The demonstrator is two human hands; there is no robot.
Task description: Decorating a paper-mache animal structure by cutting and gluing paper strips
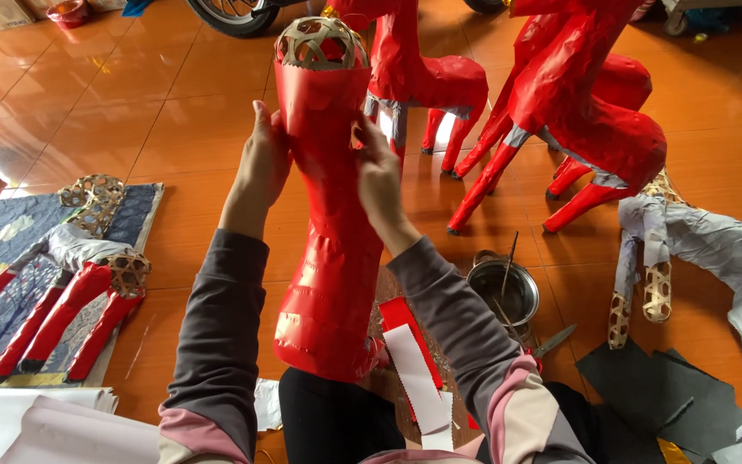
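Note:
A tall woven bamboo frame wrapped in glossy red paper (330, 232) stands upright in front of me, its bare lattice top (320, 43) uncovered. My left hand (265, 159) presses flat against its left side near the top. My right hand (377, 167) holds the right side at the same height, fingers on the red paper. The frame's wide base rests near my lap.
Two red paper-covered animal figures (577, 112) stand on the orange tile floor behind. A half-covered figure (70, 275) lies on a mat at left, another grey one (697, 249) at right. A metal pot with a stick (501, 292), scissors (551, 341) and paper strips (414, 369) lie close by.

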